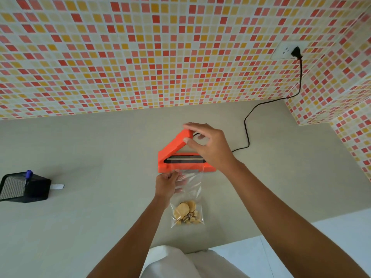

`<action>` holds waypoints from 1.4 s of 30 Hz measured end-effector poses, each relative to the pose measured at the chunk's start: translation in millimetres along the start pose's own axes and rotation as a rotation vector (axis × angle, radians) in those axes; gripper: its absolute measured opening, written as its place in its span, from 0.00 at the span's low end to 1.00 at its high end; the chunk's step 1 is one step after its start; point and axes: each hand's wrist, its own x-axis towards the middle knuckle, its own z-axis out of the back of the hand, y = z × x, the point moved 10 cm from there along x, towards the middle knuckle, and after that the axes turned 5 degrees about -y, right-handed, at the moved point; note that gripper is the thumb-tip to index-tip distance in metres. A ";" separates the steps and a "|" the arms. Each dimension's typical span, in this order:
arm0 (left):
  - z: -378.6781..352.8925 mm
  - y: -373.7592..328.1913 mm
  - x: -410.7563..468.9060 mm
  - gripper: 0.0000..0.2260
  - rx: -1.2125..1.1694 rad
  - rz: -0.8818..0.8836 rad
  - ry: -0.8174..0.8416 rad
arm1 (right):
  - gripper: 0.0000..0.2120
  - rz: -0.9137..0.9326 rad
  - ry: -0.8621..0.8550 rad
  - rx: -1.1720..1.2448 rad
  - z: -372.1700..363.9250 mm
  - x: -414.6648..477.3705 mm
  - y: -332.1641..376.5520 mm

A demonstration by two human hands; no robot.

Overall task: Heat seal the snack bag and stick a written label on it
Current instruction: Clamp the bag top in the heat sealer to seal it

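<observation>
With the sealer (185,157) sitting open on the grey counter (100,147), its orange lid tilted up on the left hinge side, the right hand (208,145) has hold of the raised end of that lid, thumb underneath and fingers curled over the top, a grip rather than a flat palm. Down below, the left hand (167,184) is pinching the top left corner of the clear bag (188,199), thumb and fingertips pressed together on the plastic, right at the sealer's front edge. That bag lies flat on the counter, stretching toward the person, its mouth just at the sealer's base and its bottom end holding a small heap of yellow chips (186,212) and broken bits. Whether the bag's mouth is actually over the dark sealing strip, I cannot tell; the plastic is too clear to follow there. A black cord (249,125) snakes from behind the sealer across the counter and up the mosaic wall (140,57) to a plug (296,52) in the white socket (285,50) at upper right. Well off to the left stands a black mesh holder (24,188) with a blue-capped pen (28,176) poking out, and just beside it, touching its right side, lies a small white label (58,186).
</observation>
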 end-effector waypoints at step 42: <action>2.9 3.2 2.4 0.09 -0.022 -0.005 0.007 | 0.08 -0.511 -0.359 -0.011 23.6 -82.2 -174.2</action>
